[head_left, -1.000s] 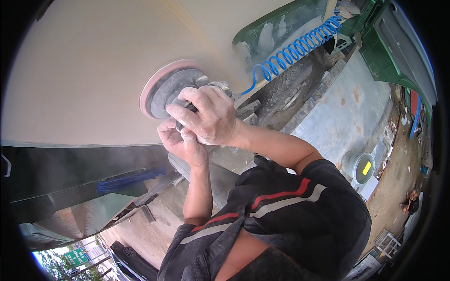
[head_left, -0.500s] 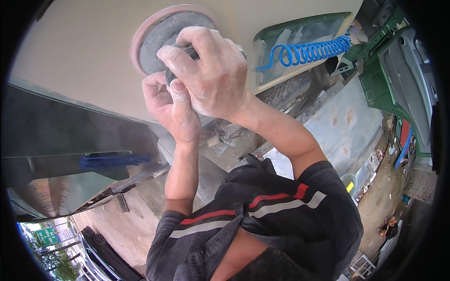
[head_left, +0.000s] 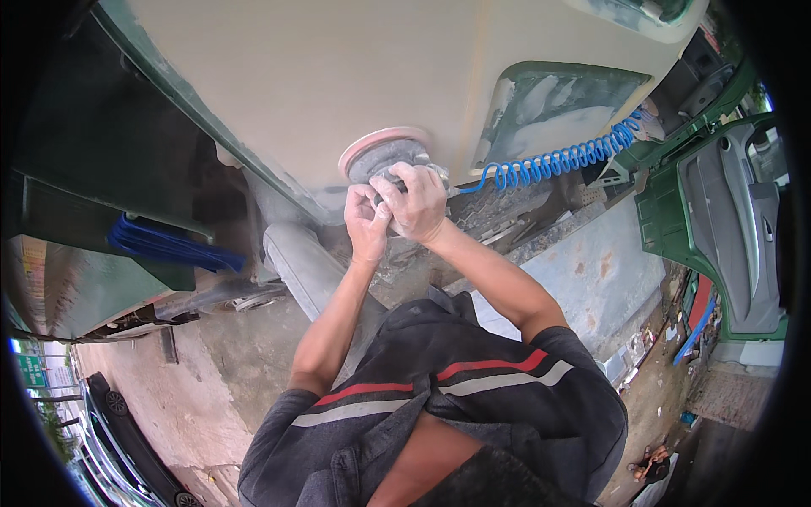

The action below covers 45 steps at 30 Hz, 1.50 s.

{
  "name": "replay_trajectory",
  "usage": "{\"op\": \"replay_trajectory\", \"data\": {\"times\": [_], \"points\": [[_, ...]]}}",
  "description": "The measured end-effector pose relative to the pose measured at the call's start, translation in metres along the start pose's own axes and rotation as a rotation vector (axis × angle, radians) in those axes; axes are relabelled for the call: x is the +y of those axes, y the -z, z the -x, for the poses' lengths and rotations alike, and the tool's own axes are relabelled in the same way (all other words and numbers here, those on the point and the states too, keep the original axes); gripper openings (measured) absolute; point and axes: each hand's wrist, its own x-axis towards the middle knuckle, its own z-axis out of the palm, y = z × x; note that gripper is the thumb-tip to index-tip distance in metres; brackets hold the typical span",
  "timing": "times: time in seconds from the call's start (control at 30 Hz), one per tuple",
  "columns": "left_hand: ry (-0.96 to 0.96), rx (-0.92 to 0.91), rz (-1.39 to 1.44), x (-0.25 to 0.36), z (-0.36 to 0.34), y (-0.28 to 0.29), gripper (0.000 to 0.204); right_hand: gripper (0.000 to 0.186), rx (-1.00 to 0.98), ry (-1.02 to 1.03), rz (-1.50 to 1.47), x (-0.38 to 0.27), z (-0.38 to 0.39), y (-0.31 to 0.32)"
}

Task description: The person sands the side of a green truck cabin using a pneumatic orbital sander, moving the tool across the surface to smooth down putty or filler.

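1. The sander (head_left: 387,158) has shifted down the cream panel (head_left: 321,84), nearer its bottom edge; the sanding seemingly now covers that lower part.
2. Right hand (head_left: 420,203): grip wrapped around the sander's body. Left hand (head_left: 366,228): grip clasping its near end.
3. Half a second ago, sander and 2 hands looked larger.
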Motion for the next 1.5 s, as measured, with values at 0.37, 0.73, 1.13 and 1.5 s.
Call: {"op": "replay_trajectory", "data": {"times": [0.37, 0.73, 1.13, 1.5], "points": [[-0.246, -0.121, -0.112, 0.162, -0.107, -0.1, 0.036, 0.035, 0.181, 0.021, 0.049, 0.006, -0.187, 0.048], [-0.013, 0.033, 0.036, -0.009, 0.009, 0.027, 0.03, 0.027, -0.117, 0.073, 0.019, -0.015, 0.02, -0.017], [-0.073, -0.125, -0.168, 0.094, -0.06, -0.067, 0.036, 0.033, 0.132, -0.001, 0.002, 0.009, -0.104, 0.035], [-0.204, -0.103, -0.127, 0.11, -0.079, -0.093, 0.032, 0.026, 0.152, 0.091, 0.015, 0.022, -0.139, 0.045]]}}
